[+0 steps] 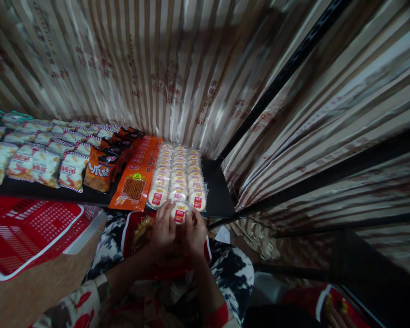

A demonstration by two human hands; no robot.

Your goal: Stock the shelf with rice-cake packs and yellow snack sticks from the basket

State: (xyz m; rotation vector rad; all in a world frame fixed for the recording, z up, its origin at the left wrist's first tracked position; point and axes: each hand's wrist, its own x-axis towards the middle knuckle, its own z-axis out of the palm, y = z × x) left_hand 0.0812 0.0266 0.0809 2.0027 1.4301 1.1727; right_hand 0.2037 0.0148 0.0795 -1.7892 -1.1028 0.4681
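A wrapped white rice cracker [179, 214] with a red label is held at the shelf's front edge. My left hand [163, 227] grips its left side, with the fingers bent against the wrapper. On its right side, my right hand [195, 230] pinches the same packet with thumb and fingers. Just behind it stand three rows of matching rice crackers [177, 175], overlapping from front to back. A red basket [125, 239] with a white rim rests on my lap below both hands, with yellowish packets [142, 230] partly showing in it.
Left of the rows, an orange stick-snack bag [131, 177] lies flat on the black shelf [219, 191]. Orange-brown bags [98, 171] and white snack bags [45, 166] follow further left. A red basket [27, 228] sits below. Black posts [280, 86] and striped sheeting [177, 64] stand behind.
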